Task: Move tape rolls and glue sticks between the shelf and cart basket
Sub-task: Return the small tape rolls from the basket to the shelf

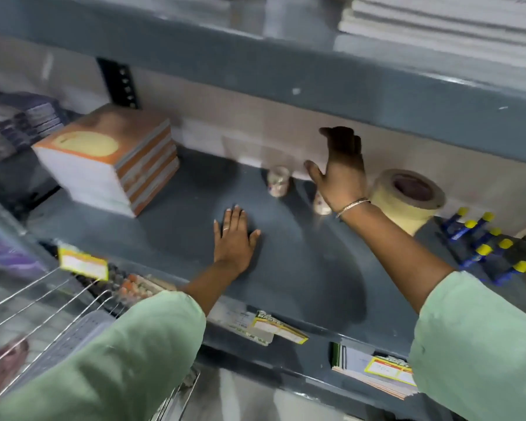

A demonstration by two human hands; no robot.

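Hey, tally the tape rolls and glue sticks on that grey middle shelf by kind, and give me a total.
Large cream masking tape roll: 1
Small clear patterned tape rolls: 2, one partly hidden
Blue glue sticks with yellow caps: 7, counted by caps, though the view is blurred
Total: 10

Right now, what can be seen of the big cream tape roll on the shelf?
The tape roll is wide and thick, pale cream, with a matte, paper-like look. Its dark hollow core faces up and a little toward the camera. It rests on the grey shelf, close to the back wall. The right hand is raised just left of it; the wrist covers its left edge, and contact cannot be told. Blue glue sticks lie to its right.
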